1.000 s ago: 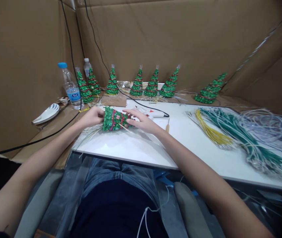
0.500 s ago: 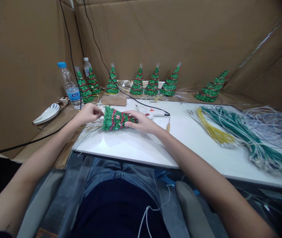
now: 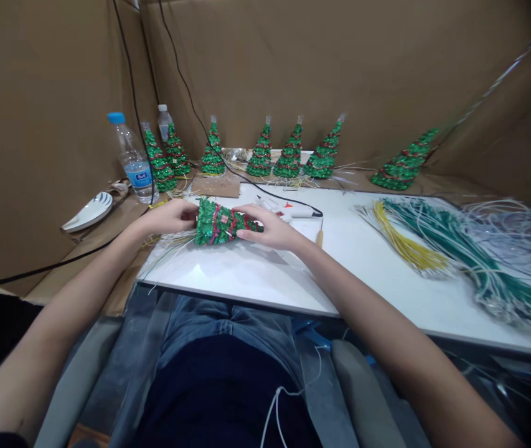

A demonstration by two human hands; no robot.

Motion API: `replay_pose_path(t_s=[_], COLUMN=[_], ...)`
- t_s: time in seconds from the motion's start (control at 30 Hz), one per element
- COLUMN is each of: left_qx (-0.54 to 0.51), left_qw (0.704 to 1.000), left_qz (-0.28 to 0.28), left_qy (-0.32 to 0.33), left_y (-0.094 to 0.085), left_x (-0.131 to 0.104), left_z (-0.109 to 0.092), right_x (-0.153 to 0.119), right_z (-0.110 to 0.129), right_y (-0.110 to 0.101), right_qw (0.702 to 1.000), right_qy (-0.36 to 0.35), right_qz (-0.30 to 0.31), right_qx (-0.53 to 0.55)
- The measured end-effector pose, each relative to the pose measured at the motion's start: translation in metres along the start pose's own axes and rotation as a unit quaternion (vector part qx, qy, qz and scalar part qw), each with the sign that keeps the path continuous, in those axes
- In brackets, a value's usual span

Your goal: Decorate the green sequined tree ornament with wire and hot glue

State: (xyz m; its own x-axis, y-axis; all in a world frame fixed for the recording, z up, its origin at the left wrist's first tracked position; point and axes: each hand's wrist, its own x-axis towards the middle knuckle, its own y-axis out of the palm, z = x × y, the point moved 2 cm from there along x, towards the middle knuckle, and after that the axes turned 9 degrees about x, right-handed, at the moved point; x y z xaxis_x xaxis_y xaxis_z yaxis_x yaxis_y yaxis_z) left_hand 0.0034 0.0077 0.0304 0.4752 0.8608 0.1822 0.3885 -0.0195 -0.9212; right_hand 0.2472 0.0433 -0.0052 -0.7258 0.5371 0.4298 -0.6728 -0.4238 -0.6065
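A small green tinsel Christmas tree (image 3: pixel 209 223) with red garland and a little gift-box ornament lies on its side above the white table, its wide base to the left. My right hand (image 3: pixel 267 228) is closed round its narrow upper part, thumb on the near side. At the base, the bent fingers of my left hand (image 3: pixel 172 216) meet the rim; their tips are partly hidden there. Just beyond my right hand lies a white glue gun (image 3: pixel 288 211). A wooden-handled tool (image 3: pixel 320 238) rests to its right.
Several finished-looking trees (image 3: pixel 260 152) stand along the back by the cardboard wall (image 3: pixel 269 62). A water bottle (image 3: pixel 138 174) and a white dish (image 3: pixel 90 210) are at left. Yellow wires (image 3: pixel 409 242) and green wires (image 3: pixel 470 255) cover the right side. A black cable (image 3: pixel 251 182) crosses the table.
My left hand has moved right, right up against the tree's base. My right hand keeps its hold, and the tree has barely moved. The view has shifted slightly.
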Motion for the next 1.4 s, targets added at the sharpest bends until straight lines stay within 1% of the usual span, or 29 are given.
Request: replay_pose_path(t_s=[0.07,0.1,0.23,0.4,0.53,0.67,0.83,1.03,1.23,1.4], left_qx=[0.008,0.014,0.017,-0.019,-0.055,-0.089,-0.131,-0.15,-0.164,-0.172], left_qw=[1.0,0.999,0.999,0.996,0.995,0.994,0.99,0.987,0.984,0.982], left_qz=[0.017,0.015,-0.036,-0.076,-0.083,-0.069,-0.047,-0.049,-0.058,-0.068], left_qy=[0.018,0.026,0.031,0.043,0.028,0.013,0.031,0.029,0.029,0.042], left_y=[0.005,0.007,0.011,0.017,0.022,0.024,0.027,0.03,0.03,0.032], left_x=[0.002,0.003,0.005,0.006,0.007,0.007,0.009,0.01,0.009,0.01], left_z=[0.0,0.0,0.0,-0.003,-0.002,-0.003,-0.008,-0.008,-0.008,-0.009], right_x=[0.0,0.0,0.003,0.005,0.005,0.003,0.002,0.004,0.005,0.006], right_z=[0.006,0.009,0.017,0.013,0.011,0.012,0.012,0.007,0.009,0.009], right_y=[0.0,0.001,0.006,0.015,0.019,0.02,0.02,0.024,0.026,0.026], right_qw=[1.0,0.999,0.995,0.991,0.991,0.991,0.991,0.989,0.988,0.987], right_qy=[-0.023,-0.039,-0.1,-0.131,-0.127,-0.123,-0.127,-0.129,-0.126,-0.128], right_qz=[-0.002,-0.003,-0.002,-0.013,-0.038,-0.04,-0.034,-0.06,-0.08,-0.082], right_qx=[-0.008,-0.01,-0.02,-0.003,0.011,0.021,0.03,0.041,0.049,0.058])
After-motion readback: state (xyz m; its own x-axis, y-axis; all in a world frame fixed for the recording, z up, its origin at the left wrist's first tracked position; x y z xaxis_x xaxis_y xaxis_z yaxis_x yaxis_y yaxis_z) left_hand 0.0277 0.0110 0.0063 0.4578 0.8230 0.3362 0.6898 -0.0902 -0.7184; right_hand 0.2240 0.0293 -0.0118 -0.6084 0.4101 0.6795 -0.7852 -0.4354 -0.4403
